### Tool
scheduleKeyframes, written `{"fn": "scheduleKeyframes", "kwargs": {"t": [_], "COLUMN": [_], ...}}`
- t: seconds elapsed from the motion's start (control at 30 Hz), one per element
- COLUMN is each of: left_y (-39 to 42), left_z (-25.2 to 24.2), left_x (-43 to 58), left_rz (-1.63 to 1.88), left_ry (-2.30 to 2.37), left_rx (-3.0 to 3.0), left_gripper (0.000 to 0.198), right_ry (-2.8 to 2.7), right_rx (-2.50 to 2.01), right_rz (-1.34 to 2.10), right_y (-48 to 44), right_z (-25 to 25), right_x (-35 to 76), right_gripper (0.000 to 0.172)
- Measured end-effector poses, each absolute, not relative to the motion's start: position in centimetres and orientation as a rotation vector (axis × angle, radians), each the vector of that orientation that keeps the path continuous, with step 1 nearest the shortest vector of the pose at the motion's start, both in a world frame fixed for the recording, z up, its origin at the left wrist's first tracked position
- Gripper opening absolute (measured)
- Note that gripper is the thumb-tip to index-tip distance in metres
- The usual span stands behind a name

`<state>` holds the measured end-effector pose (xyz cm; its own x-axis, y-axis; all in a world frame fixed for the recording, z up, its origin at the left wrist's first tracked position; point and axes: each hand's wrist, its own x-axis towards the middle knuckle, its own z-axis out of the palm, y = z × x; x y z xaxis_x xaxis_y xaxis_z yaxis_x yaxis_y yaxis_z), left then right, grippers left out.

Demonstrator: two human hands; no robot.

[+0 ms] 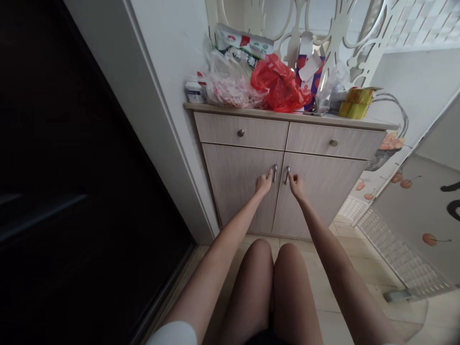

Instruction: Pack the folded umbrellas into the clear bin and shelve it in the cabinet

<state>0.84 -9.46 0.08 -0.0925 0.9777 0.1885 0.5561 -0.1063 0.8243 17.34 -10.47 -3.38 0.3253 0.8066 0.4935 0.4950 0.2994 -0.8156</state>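
A light wood-grain cabinet (pixel 237 182) has two closed doors below two closed drawers. My left hand (pixel 264 183) is at the metal handle (pixel 275 173) of the left door, its fingers curled around the near edge of it. Beside it, my right hand (pixel 296 186) has its fingers bent at the handle (pixel 287 175) of the right door. Both hands look closed, and the fingertips partly overlap the handles. Round knobs sit on the left drawer (pixel 263 133) and the right drawer (pixel 316 141).
On the cabinet top (pixel 247 112) stand a white bottle (pixel 194 92), a clear bag (pixel 230 86), a red plastic bag (pixel 278 86), a purple box (pixel 315 79) and yellow packages (pixel 356 103). A dark door (pixel 72 191) is at left, a decorated panel (pixel 413 206) at right.
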Motion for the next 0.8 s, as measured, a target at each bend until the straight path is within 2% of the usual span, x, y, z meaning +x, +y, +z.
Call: {"fn": "scheduleKeyframes", "kwargs": {"t": [0.07, 0.17, 0.4, 0.63, 0.8], "left_y": [-8.9, -8.1, -9.7, -15.9, -20.7], "left_z": [-0.5, -1.0, -2.3, -4.2, -5.7], "left_x": [1.5, 2.7, 2.0, -2.2, -6.4], "left_rz": [1.163, 1.168, 1.211, 1.337, 1.576], "left_ry": [1.632, 1.560, 1.487, 1.380, 1.293], "left_rx": [1.774, 1.813, 1.873, 1.891, 1.817], "left_gripper": [0.034, 0.022, 0.017, 0.018, 0.023], "right_ry": [-1.299, -1.333, -1.358, -1.346, -1.269], "right_rx": [-1.361, -1.344, -1.357, -1.282, -1.374], "right_rz": [0.245, 0.275, 0.280, 0.202, 0.203], "right_y": [-9.7, -8.4, -10.3, -20.7, -28.6], "right_z": [-4.0, -4.3, -4.8, -5.7, -6.1], "right_x": [16.9, 15.9, 15.5, 17.1, 19.9], "right_gripper": [0.066, 0.059, 0.046, 0.044, 0.045]}}
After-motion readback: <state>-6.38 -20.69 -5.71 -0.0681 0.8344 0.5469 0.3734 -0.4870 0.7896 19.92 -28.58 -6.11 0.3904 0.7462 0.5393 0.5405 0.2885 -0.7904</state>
